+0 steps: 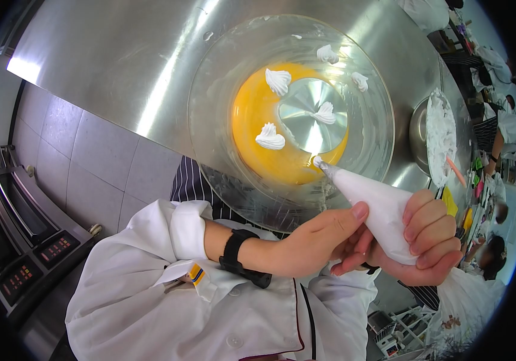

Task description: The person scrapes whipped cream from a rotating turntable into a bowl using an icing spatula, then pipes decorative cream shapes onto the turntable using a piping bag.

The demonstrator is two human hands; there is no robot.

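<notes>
My right hand [429,237] is wrapped round the wide end of a white piping bag [373,201]. Lower on the bag, the thumb of my left hand [330,234] presses its side, with the fingers curled under it. The bag slants down to the left. Its metal tip [324,166] touches a small dab of white cream near the edge of a shiny round centre on a clear round plate [210,114]. Several piped cream dollops, one [270,137] at the left, lie on the plate. A yellow ring [246,129] shows through it.
The plate stands on a steel table [119,60]. To its right is a metal bowl [419,135] beside a heap of white cream [441,138] with an orange-handled tool [456,171]. Black appliances with control panels [20,274] stand at lower left. Other people are at far right.
</notes>
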